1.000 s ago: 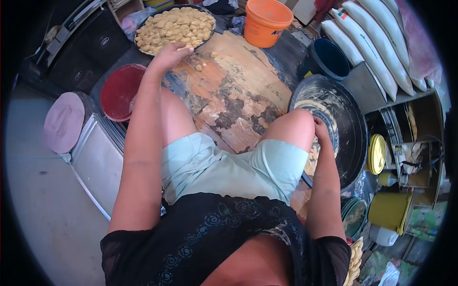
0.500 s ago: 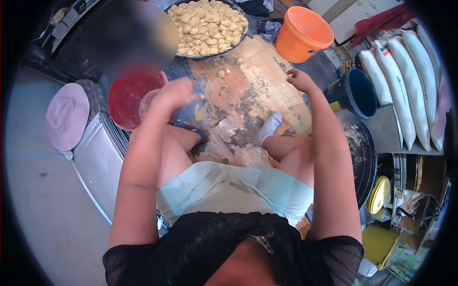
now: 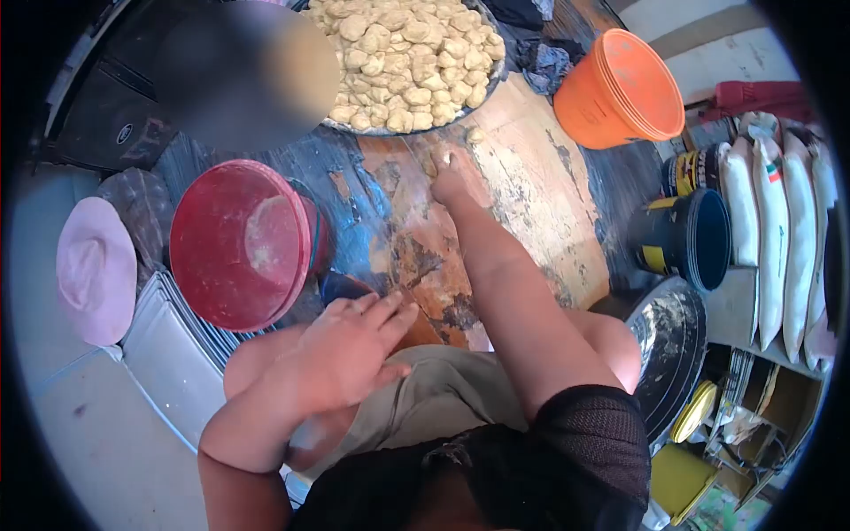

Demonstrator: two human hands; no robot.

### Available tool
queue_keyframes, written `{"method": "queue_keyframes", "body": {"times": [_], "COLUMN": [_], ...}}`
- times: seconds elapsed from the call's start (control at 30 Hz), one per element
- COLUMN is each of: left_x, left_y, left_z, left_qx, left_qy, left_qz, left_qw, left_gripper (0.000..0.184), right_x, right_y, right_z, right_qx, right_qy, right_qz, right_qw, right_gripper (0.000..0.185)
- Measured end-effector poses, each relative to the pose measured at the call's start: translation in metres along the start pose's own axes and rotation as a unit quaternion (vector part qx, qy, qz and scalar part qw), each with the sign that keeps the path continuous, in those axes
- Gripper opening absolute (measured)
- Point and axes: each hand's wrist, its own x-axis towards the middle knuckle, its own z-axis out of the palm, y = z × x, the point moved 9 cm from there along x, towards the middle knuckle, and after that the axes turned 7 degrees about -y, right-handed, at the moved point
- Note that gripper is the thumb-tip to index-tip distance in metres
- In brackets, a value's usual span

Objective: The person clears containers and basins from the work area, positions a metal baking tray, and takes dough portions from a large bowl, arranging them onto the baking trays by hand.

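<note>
My right hand (image 3: 450,180) reaches down to the worn floor sheet, its fingers closed round a small pale dough lump (image 3: 431,163), which they partly hide. A second dough lump (image 3: 475,135) lies on the floor just beyond it. Further off, a wide dark basin (image 3: 498,73) is heaped with similar beige dough lumps (image 3: 407,62). My left hand (image 3: 354,345) is open over my lap and thigh, fingers stretched out and holding nothing. A red bucket (image 3: 235,248), tilted toward me and dusted pale inside, stands ahead of that hand.
An orange bucket (image 3: 611,93) and a dark bucket (image 3: 691,239) stand right, near white sacks (image 3: 770,230). A black round tub (image 3: 668,354) sits beside my right leg. Metal trays (image 3: 173,345) and a pink hat (image 3: 96,270) are left. A blurred area (image 3: 239,71) covers the far left.
My right hand has moved forward and inward to a dough lump on the floor and closed on it. My left hand has dropped back toward my lap. The view has shifted.
</note>
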Motion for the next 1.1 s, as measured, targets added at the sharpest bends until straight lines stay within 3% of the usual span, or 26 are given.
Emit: {"method": "queue_keyframes", "body": {"times": [0.13, 0.23, 0.33, 0.4, 0.43, 0.5, 0.6, 0.8, 0.83, 0.9, 0.97, 1.03, 1.1], "left_x": [0.004, 0.009, 0.012, 0.012, 0.013, 0.017, 0.019, 0.022, 0.023, 0.023, 0.025, 0.028, 0.032], "left_y": [-0.014, -0.025, -0.029, -0.028, -0.028, -0.026, -0.026, -0.025, -0.026, -0.030, -0.035, -0.040, -0.044], "left_z": [-0.013, -0.023, -0.033, -0.038, -0.039, -0.039, -0.040, -0.050, -0.050, -0.049, -0.050, -0.052, -0.051], "left_qx": [-0.015, -0.005, 0.016, 0.020, 0.015, 0.003, 0.013, 0.029, 0.028, 0.025, 0.024, 0.010, -0.017], "left_qy": [-0.001, 0.008, 0.018, 0.015, 0.007, -0.009, -0.018, 0.005, 0.006, 0.009, 0.019, 0.020, 0.011], "left_qz": [-0.004, -0.010, -0.007, -0.003, -0.005, -0.009, -0.021, -0.007, -0.007, -0.010, -0.015, -0.022, -0.032], "left_qw": [1.000, 1.000, 1.000, 1.000, 1.000, 1.000, 1.000, 1.000, 1.000, 1.000, 0.999, 1.000, 0.999], "left_gripper": [0.069, 0.068, 0.067, 0.068, 0.068, 0.069, 0.069, 0.067, 0.067, 0.067, 0.067, 0.068, 0.069], "right_x": [0.012, 0.040, 0.040, 0.041, 0.040, 0.076, 0.089, 0.059, 0.060, 0.064, 0.078, 0.048, 0.059], "right_y": [-0.017, 0.010, 0.042, 0.064, 0.068, 0.093, 0.102, 0.084, 0.092, 0.113, 0.138, 0.101, 0.053], "right_z": [-0.005, 0.013, -0.045, -0.088, -0.099, -0.070, -0.048, -0.085, -0.091, -0.100, -0.131, -0.207, -0.263], "right_qx": [-0.153, 0.018, 0.217, 0.130, 0.057, 0.027, 0.128, -0.027, 0.108, 0.371, 0.575, 0.593, 0.631], "right_qy": [0.023, -0.091, 0.096, 0.190, 0.261, 0.184, -0.037, 0.055, 0.096, 0.167, 0.311, 0.457, 0.452], "right_qz": [-0.072, -0.103, -0.040, 0.032, 0.022, -0.004, 0.000, 0.068, 0.078, 0.093, -0.017, -0.048, -0.154], "right_qw": [0.985, 0.990, 0.971, 0.973, 0.964, 0.983, 0.991, 0.996, 0.986, 0.909, 0.757, 0.662, 0.612], "right_gripper": [0.061, 0.050, 0.043, 0.036, 0.035, 0.035, 0.034, 0.023, 0.020, 0.014, 0.015, 0.025, 0.030]}}
